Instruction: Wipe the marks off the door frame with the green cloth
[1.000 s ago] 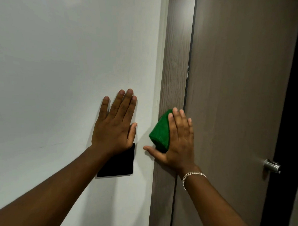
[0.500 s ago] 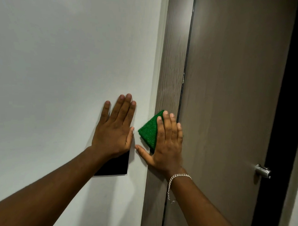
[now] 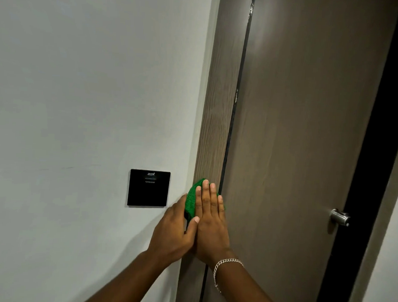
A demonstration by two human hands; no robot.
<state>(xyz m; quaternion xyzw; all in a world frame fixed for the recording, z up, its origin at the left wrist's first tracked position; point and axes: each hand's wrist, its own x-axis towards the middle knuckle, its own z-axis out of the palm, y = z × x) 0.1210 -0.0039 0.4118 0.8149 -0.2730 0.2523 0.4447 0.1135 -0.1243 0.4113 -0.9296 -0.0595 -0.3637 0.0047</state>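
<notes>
The wood-grain door frame (image 3: pixel 217 117) runs upright between the white wall and the door. My right hand (image 3: pixel 211 228) lies flat with its fingers up, pressing the green cloth (image 3: pixel 190 199) against the frame at about the height of the wall panel. My left hand (image 3: pixel 172 231) sits right beside it, thumb on the cloth's lower edge and fingers tucked at the cloth's left side. Most of the cloth is hidden under my right hand. Small pale chips (image 3: pixel 236 95) show on the door's edge higher up.
A black square wall panel (image 3: pixel 149 188) is on the white wall (image 3: pixel 82 101) just left of my hands. The brown door (image 3: pixel 295 154) is to the right, with a metal knob (image 3: pixel 339 217) near its dark far edge.
My left hand has left the wall above the black panel and come across to the cloth. My right hand with the cloth has slid a little lower down the frame.
</notes>
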